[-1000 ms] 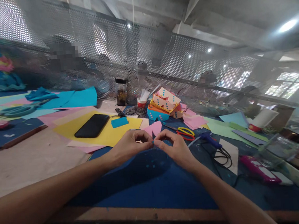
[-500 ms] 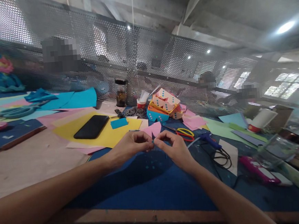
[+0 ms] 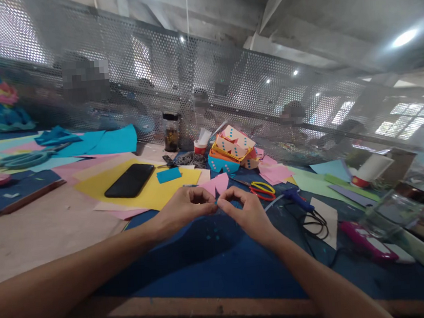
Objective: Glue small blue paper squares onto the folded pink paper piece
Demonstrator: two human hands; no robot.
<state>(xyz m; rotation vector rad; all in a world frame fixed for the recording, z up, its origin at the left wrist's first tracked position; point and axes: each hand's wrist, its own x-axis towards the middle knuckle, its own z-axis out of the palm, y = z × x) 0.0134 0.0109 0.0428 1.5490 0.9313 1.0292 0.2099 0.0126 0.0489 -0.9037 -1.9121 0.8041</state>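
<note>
My left hand (image 3: pixel 182 210) and my right hand (image 3: pixel 246 211) meet fingertip to fingertip above a dark blue cutting mat (image 3: pixel 220 261). Both pinch a tiny blue scrap (image 3: pixel 216 205) between thumb and forefinger; it is too small to name with certainty. Small blue paper bits (image 3: pixel 212 236) lie on the mat just under the hands. A pink folded paper piece (image 3: pixel 217 182) lies right behind my fingers.
A black phone (image 3: pixel 130 179) lies on yellow paper (image 3: pixel 155 190) at left. Yellow-handled scissors (image 3: pixel 261 189), a blue glue gun (image 3: pixel 298 200) with cord, a pile of dotted paper shapes (image 3: pixel 232 150), a jar (image 3: pixel 170 131) and coloured sheets crowd the back. A perforated metal screen (image 3: pixel 198 81) closes the far edge.
Both hands stay together at the same spot; the fingers have shifted slightly while pinching. Nothing else has moved.
</note>
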